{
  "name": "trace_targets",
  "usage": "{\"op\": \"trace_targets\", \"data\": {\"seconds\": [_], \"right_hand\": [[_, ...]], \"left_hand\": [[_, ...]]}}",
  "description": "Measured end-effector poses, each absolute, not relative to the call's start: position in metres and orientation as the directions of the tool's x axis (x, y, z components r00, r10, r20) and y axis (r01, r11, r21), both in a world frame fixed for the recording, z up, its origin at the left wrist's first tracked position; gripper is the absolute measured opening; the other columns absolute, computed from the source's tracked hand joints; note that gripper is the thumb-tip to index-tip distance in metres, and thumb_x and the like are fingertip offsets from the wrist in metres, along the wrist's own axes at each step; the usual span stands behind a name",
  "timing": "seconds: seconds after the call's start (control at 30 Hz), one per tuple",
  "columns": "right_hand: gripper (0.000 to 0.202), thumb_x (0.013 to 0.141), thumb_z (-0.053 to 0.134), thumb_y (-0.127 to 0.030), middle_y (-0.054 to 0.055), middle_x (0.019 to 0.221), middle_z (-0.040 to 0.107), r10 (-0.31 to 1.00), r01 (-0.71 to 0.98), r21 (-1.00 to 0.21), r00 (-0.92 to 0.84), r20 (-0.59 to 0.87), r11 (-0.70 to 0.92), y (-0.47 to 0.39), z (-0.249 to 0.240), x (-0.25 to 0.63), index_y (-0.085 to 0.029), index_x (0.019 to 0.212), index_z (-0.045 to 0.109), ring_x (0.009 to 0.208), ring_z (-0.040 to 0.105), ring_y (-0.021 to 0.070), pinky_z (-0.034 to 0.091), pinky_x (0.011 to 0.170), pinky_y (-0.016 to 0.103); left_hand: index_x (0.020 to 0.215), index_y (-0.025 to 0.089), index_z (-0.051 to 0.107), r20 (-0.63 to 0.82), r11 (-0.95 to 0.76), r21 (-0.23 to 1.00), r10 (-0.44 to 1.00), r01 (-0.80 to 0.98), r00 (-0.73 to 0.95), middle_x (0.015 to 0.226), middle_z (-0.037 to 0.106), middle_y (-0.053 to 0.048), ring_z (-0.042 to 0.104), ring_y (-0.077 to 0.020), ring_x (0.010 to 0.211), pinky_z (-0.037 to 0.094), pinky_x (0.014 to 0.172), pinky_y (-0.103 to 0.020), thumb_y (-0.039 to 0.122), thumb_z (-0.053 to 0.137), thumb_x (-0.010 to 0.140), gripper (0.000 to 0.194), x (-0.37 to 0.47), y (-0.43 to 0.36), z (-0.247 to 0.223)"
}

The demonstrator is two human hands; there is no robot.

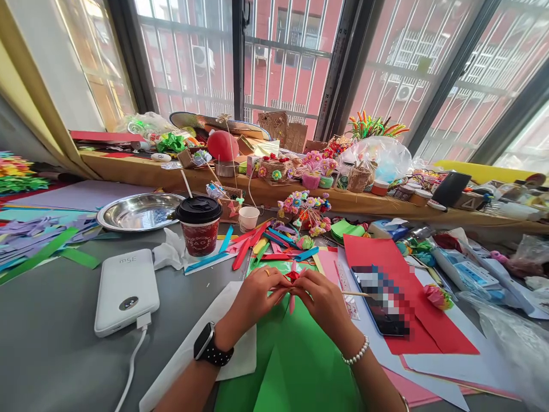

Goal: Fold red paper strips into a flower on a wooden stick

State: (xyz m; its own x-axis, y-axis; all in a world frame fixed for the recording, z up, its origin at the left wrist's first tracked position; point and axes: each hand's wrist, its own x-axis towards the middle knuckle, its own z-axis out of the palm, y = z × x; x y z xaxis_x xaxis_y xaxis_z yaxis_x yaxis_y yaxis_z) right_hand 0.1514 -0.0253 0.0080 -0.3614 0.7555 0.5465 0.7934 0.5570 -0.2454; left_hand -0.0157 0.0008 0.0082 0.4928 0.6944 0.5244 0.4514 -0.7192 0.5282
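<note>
Over the green paper point(311, 360), my left hand point(261, 294) and my right hand point(321, 297) meet with their fingertips closed on a small folded red and pink paper piece point(293, 276). Its pink strips poke out above and below the fingers. The fingers hide much of its shape, so I cannot tell the exact fold. A thin pale stick point(355, 293) shows just right of my right hand, reaching toward the phone point(380, 300); its other end is hidden. Cut paper strips point(253, 246) in red, pink and blue lie just beyond my hands.
Left are a white power bank point(127, 292) with a cable, a lidded cup point(199, 229) and a metal plate point(139, 212). Red paper point(373, 257) and a paper flower point(437, 297) lie right. Behind stand a bunch of small flowers point(306, 209) and a crowded ledge point(180, 177).
</note>
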Motion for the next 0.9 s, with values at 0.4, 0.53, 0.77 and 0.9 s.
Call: {"op": "trace_targets", "data": {"seconds": [0.4,0.53,0.77,0.9], "right_hand": [[0.015,0.082,0.046,-0.023,0.003,0.078,0.057,0.858,0.661,-0.557,-0.303,0.415,0.503,-0.025,0.0132,0.1537,-0.018,0.081,0.06,0.064,0.054,0.0124,0.044,0.057,0.024],[0.018,0.081,0.048,-0.027,0.003,0.073,0.058,0.895,0.632,-0.641,-0.232,0.38,0.436,-0.0226,0.0107,0.1538,-0.019,0.073,0.062,0.064,0.054,0.0136,0.043,0.057,0.024],[0.015,0.075,0.056,-0.029,0.002,0.069,0.06,0.929,0.58,-0.728,-0.184,0.321,0.366,-0.0232,0.0125,0.1552,-0.018,0.066,0.061,0.062,0.053,0.0134,0.041,0.053,0.024],[0.016,0.075,0.056,-0.031,0.001,0.068,0.059,0.933,0.548,-0.755,-0.179,0.314,0.359,-0.0238,0.0137,0.1542,-0.018,0.066,0.061,0.063,0.053,0.0131,0.04,0.051,0.023]], "left_hand": [[0.079,0.023,0.063,0.623,-0.76,0.301,0.614,0.576,0.485,0.077,0.067,0.003,0.057,-0.0149,0.074,0.036,0.071,-0.032,0.019,0.053,0.076,0.012,-0.0161,0.0006,0.0087],[0.08,0.025,0.063,0.638,-0.784,0.245,0.574,0.571,0.514,0.076,0.066,0.004,0.057,-0.0137,0.073,0.035,0.075,-0.034,0.018,0.051,0.077,0.015,-0.0153,-0.0015,0.008],[0.079,0.023,0.062,0.671,-0.812,0.201,0.522,0.548,0.527,0.075,0.066,0.003,0.057,-0.0129,0.072,0.035,0.077,-0.034,0.016,0.051,0.077,0.013,-0.0128,-0.0022,0.0074],[0.076,0.023,0.062,0.686,-0.818,0.214,0.515,0.534,0.514,0.073,0.066,0.003,0.056,-0.013,0.07,0.036,0.074,-0.033,0.015,0.053,0.075,0.012,-0.0129,-0.0018,0.009]]}}
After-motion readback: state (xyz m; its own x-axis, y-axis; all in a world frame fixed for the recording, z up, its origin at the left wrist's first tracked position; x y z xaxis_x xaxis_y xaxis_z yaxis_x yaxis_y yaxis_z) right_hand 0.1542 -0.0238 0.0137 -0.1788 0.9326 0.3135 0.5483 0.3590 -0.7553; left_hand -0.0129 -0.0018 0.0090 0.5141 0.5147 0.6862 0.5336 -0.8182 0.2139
